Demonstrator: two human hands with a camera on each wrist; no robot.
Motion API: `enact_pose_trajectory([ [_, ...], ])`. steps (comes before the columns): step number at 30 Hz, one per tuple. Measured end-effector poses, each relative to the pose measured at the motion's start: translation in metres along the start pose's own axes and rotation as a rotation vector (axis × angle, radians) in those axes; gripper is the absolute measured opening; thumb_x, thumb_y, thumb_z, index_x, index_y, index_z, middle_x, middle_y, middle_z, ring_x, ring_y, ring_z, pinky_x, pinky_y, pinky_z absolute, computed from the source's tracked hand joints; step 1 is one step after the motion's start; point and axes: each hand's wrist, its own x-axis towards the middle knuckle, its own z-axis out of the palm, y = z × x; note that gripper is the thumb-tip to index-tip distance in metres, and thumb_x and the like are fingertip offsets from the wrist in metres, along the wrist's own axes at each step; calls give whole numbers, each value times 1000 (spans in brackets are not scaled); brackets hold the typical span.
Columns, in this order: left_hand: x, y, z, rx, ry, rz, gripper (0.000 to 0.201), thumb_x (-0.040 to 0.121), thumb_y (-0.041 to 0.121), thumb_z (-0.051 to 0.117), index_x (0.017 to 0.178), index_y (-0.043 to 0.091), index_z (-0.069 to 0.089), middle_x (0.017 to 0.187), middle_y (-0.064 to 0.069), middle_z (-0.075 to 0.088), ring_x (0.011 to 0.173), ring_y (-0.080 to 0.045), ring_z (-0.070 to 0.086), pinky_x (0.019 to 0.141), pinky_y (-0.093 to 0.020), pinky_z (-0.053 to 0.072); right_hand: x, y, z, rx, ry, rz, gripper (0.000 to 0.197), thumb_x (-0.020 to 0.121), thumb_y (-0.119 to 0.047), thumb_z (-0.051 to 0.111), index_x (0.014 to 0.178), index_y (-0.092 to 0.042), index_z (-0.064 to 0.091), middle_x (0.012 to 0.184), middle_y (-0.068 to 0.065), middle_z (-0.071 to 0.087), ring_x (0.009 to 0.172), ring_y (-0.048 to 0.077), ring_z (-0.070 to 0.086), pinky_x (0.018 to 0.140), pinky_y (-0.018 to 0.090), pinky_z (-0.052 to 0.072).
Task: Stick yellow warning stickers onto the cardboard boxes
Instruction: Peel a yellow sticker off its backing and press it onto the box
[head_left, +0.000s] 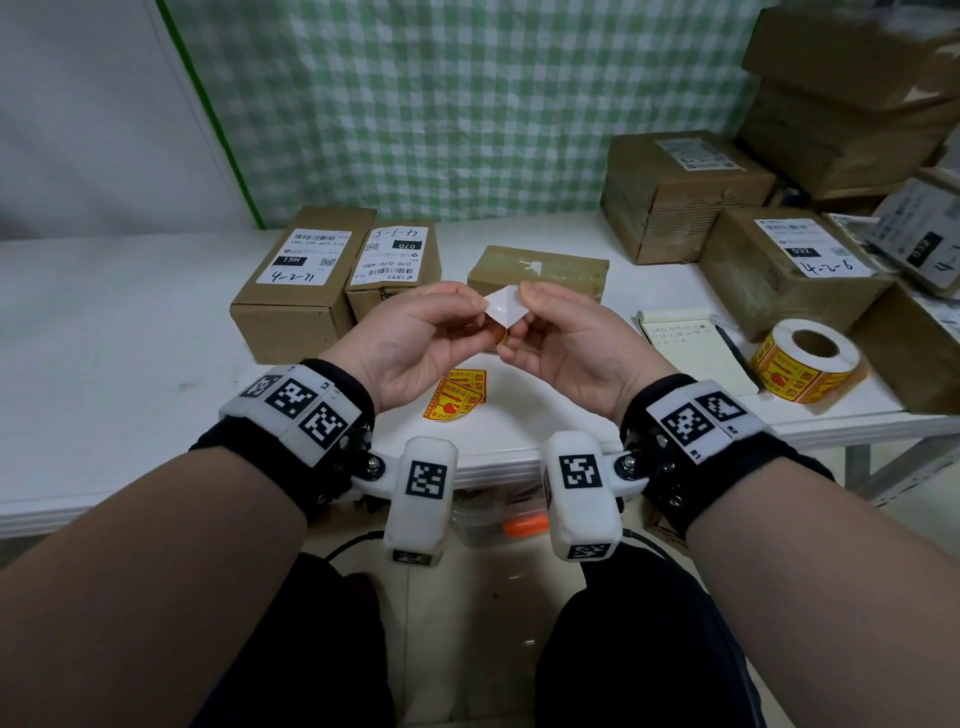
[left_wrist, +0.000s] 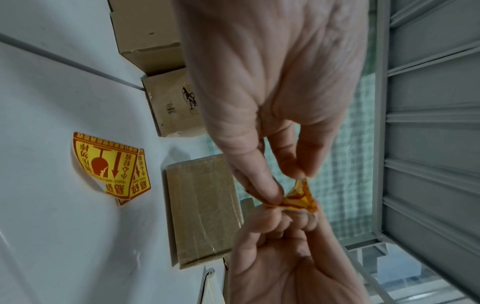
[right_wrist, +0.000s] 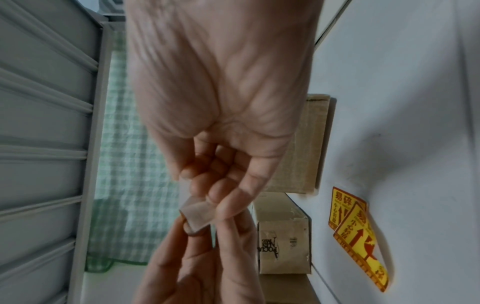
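Both hands are raised above the white table (head_left: 130, 322) and pinch one yellow warning sticker (head_left: 503, 312) between them; its white back faces me. My left hand (head_left: 470, 306) pinches its left corner, my right hand (head_left: 522, 312) its right side. In the left wrist view the sticker (left_wrist: 301, 197) shows its yellow-red face, bent between the fingertips. Two loose yellow stickers (head_left: 454, 397) lie overlapped on the table under my hands. A flat taped cardboard box (head_left: 540, 273) sits just behind the hands, and two labelled boxes (head_left: 306, 280) stand to the left.
A roll of yellow stickers (head_left: 808, 361) stands at the right beside a notepad (head_left: 696, 348) with a pen. Several larger cardboard boxes (head_left: 685, 192) are stacked at the back right. A green checked curtain (head_left: 441, 104) hangs behind the table.
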Motion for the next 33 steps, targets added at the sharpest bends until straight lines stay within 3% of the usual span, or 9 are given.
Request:
enact_pose_trajectory([
  [4, 1, -2, 1, 199, 10, 39, 25, 87, -8, 43, 68, 6, 49, 73, -11, 52, 70, -20, 57, 68, -22, 56, 1, -2, 4, -248, 65, 16, 30, 95, -24, 50, 68, -11, 50, 54, 1, 53, 54, 15, 52, 58, 26, 56],
  [7, -1, -4, 3, 351, 14, 62, 25, 85, -9, 47, 69, 10, 51, 72, -7, 54, 67, -15, 57, 64, -18, 54, 3, -3, 6, -413, 91, 13, 32, 93, -30, 54, 67, -12, 52, 56, 2, 53, 51, 14, 52, 54, 25, 54],
  [10, -3, -4, 3, 309, 11, 67, 26, 85, -11, 46, 71, 9, 53, 66, -4, 65, 60, -13, 66, 64, -19, 56, 4, -2, 5, -442, 75, 0, 26, 94, -22, 55, 69, -11, 53, 58, 4, 54, 50, 13, 52, 53, 23, 54],
  [14, -3, -2, 2, 188, -44, 57, 16, 89, -1, 50, 78, 8, 57, 73, -5, 69, 72, -17, 68, 76, -25, 57, 4, -2, 3, -402, 84, -25, 28, 95, -19, 53, 68, -12, 51, 60, 4, 53, 49, 10, 51, 53, 22, 53],
  [20, -4, -7, 2, 380, 26, 18, 5, 85, 5, 62, 81, 6, 61, 69, 2, 68, 63, -4, 64, 59, -12, 51, 3, -5, 1, -333, 70, -12, 26, 97, -22, 49, 73, -12, 54, 59, 0, 50, 50, 9, 49, 55, 21, 54],
  [25, -1, -6, 4, 357, 58, 16, 21, 87, 4, 59, 67, 6, 57, 53, 4, 61, 53, -3, 61, 56, -12, 51, 1, -7, 0, -328, 97, -13, 31, 95, -34, 50, 71, -15, 53, 55, -2, 50, 50, 11, 47, 54, 24, 52],
  [28, 0, -7, 7, 357, 76, 17, 12, 88, 4, 58, 82, -6, 61, 66, -4, 64, 60, -6, 63, 60, -13, 53, 0, -5, 2, -501, 70, -48, 34, 89, -38, 58, 64, -16, 52, 54, -2, 50, 50, 11, 46, 55, 23, 49],
  [30, 2, -7, 7, 342, 79, 16, 23, 89, 5, 58, 101, -15, 59, 80, -14, 64, 67, -11, 65, 65, -15, 55, 0, -3, 3, -553, 53, -63, 31, 89, -33, 60, 64, -15, 54, 51, -5, 52, 51, 9, 46, 56, 22, 48],
  [33, 1, -7, 9, 290, 62, 3, 17, 90, 5, 56, 90, -11, 60, 79, -14, 64, 64, -12, 67, 68, -19, 57, 0, -4, 2, -513, 48, -64, 26, 92, -25, 56, 70, -13, 53, 56, -3, 50, 56, 9, 46, 54, 19, 49],
])
